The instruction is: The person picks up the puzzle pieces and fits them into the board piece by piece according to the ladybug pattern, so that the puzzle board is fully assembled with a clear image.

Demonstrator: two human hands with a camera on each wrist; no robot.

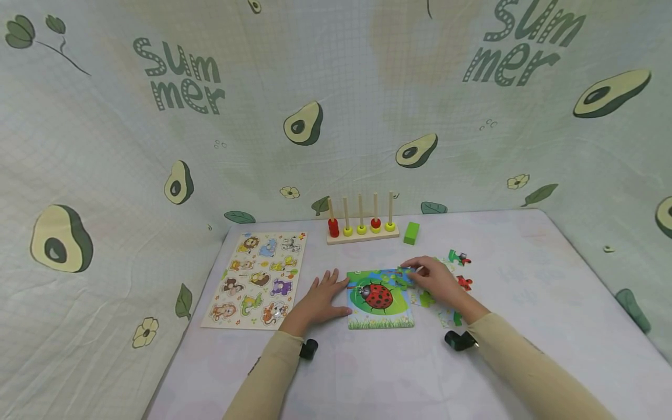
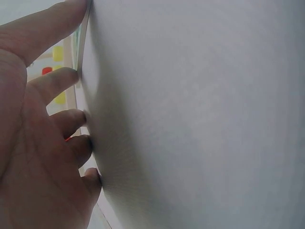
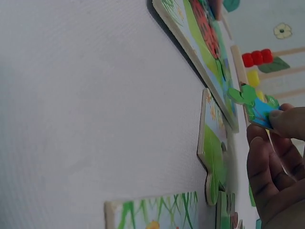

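Note:
A square ladybug puzzle (image 1: 377,296) lies on the table between the hands. My left hand (image 1: 321,300) rests on the cloth at its left side, fingers spread, with the index fingertip and thumb at its edge. In the left wrist view the fingers (image 2: 62,86) reach down to the table, holding nothing. My right hand (image 1: 438,280) pinches a blue and green puzzle piece (image 3: 259,109) between thumb and fingers over the puzzle's upper right corner. Loose pieces lie right of the puzzle, among them a green one (image 3: 213,148) and a grass-patterned one (image 3: 152,212); the right hand partly hides this group.
An animal peg board (image 1: 252,286) lies at the left. Behind the puzzle stands a bead stacker (image 1: 362,232) with red and yellow rings, beside a green block (image 1: 412,233). Red loose pieces (image 1: 464,283) lie at the right. A printed cloth wall rises behind the table.

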